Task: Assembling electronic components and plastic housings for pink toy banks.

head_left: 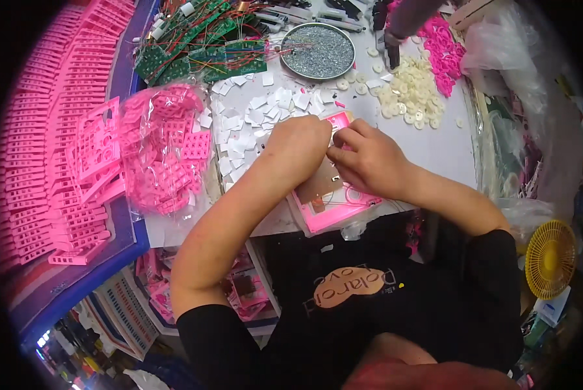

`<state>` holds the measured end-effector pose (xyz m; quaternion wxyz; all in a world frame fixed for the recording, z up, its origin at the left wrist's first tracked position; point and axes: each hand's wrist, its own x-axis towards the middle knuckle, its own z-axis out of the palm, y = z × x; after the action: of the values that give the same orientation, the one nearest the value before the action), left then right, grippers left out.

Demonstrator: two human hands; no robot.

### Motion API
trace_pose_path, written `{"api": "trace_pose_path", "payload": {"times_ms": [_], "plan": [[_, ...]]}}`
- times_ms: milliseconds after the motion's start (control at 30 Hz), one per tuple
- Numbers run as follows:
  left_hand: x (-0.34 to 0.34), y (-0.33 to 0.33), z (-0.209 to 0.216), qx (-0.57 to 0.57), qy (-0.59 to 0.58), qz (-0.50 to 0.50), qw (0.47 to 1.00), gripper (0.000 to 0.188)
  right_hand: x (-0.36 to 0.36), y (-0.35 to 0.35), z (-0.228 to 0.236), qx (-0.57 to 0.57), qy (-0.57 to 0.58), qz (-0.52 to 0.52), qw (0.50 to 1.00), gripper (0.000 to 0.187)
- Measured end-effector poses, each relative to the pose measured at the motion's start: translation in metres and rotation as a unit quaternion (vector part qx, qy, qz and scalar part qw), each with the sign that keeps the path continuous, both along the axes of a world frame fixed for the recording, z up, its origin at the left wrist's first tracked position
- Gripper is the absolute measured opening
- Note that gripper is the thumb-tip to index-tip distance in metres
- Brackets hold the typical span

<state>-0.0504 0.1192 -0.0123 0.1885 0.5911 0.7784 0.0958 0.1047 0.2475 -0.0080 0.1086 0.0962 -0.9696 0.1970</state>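
A pink plastic casing (328, 219) lies at the table's front edge, tilted away from me. Inside it shows a brown circuit board (318, 186) with thin wires along its near side. My left hand (302, 144) is curled over the casing's far left part, its fingertips mostly hidden. Right beside it, my right hand (372, 161) has its fingers bent and pinched together over the casing. Whatever sits between the fingers is too small or covered to make out. White paper-like squares (275, 107) are scattered just beyond my left hand.
Pink casings (64, 149) stand stacked at the left, next to a clear bag of pink parts (164, 149). Green circuit boards (220, 58), a round tin of metal bits (318, 52), cream discs (411, 94) and magenta parts (442, 52) occupy the back. A yellow fan (550, 259) is at right.
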Motion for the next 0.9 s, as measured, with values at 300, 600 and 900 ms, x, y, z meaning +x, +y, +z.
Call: {"api": "trace_pose_path", "payload": {"times_ms": [300, 600, 900], "plan": [[-0.008, -0.035, 0.008, 0.209, -0.276, 0.175, 0.922, 0.014, -0.002, 0.029, 0.009, -0.063, -0.066, 0.087, 0.992, 0.012], [0.003, -0.073, -0.015, 0.253, -0.038, 0.343, 0.904, 0.027, -0.004, 0.020, 0.014, 0.008, -0.105, 0.075, 0.992, 0.018], [0.009, -0.096, -0.022, 0.283, -0.166, 0.456, 0.827, 0.022, -0.031, 0.011, 0.015, -0.096, -0.016, 0.003, 0.995, 0.016]]}}
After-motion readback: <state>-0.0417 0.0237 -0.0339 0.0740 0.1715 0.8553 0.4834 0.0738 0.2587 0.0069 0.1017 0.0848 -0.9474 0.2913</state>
